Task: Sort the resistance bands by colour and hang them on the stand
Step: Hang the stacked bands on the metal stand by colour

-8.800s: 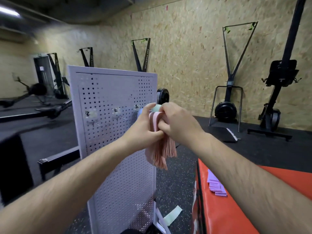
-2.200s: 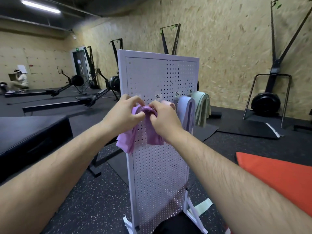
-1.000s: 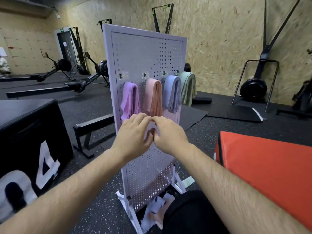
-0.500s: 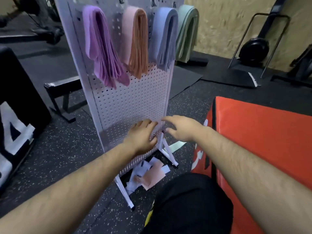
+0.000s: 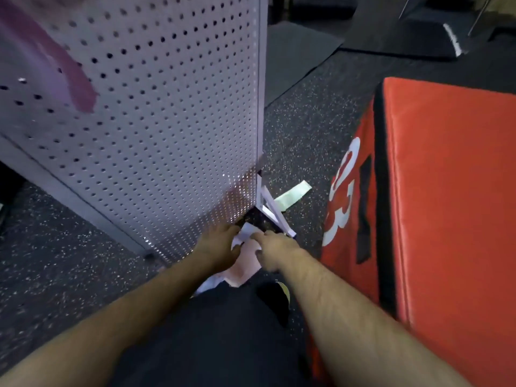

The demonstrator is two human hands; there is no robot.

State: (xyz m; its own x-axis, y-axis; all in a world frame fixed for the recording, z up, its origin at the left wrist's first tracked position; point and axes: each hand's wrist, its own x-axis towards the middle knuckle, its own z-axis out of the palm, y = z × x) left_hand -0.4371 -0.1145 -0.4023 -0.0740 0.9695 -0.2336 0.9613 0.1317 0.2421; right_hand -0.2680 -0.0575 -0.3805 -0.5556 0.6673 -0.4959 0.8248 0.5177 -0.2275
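Observation:
Both my hands are down at the foot of the white pegboard stand (image 5: 156, 129), on a small pile of loose bands on the floor. My left hand (image 5: 219, 244) lies with its fingers stretched over a pale lilac band (image 5: 245, 233). My right hand (image 5: 276, 250) has curled fingers at the edge of that band and a pink band (image 5: 243, 270); whether it pinches one is unclear. A pale green band (image 5: 293, 195) lies on the floor behind the stand's leg (image 5: 272, 209). Purple bands (image 5: 67, 71) hang blurred at the upper left.
A red padded box (image 5: 446, 205) with white numerals stands close on the right. Speckled black rubber floor (image 5: 55, 269) surrounds the stand. Dark mats (image 5: 391, 37) lie at the back. My black-clad knee (image 5: 223, 331) and a shoe (image 5: 275, 297) sit below the hands.
The view has dropped to the stand's base. Both hands moved down from the lower pegboard to the loose bands on the floor. The hung bands have mostly left the frame.

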